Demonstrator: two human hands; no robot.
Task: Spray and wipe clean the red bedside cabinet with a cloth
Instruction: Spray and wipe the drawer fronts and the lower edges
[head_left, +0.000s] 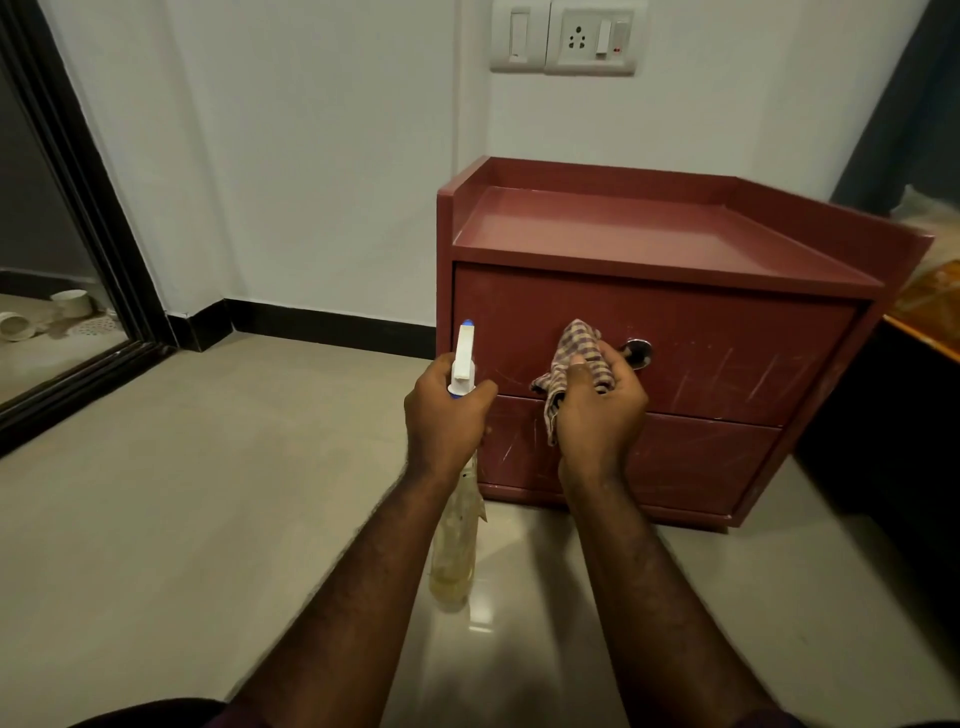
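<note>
The red bedside cabinet (675, 332) stands on the floor against the white wall, its two drawer fronts scratched. My left hand (441, 415) grips the neck of a clear spray bottle (457, 540) with a white and blue nozzle, held upright in front of the cabinet's left edge. My right hand (597, 410) holds a bunched checked cloth (574, 353) close to the upper drawer front, just left of the round metal knob (638, 352).
A black-framed mirror (62, 291) leans at the left wall. Switches and a socket (566, 36) sit on the wall above the cabinet. A dark bed frame with bedding (930, 312) adjoins the cabinet's right side. Tiled floor (182, 493) spreads to the left.
</note>
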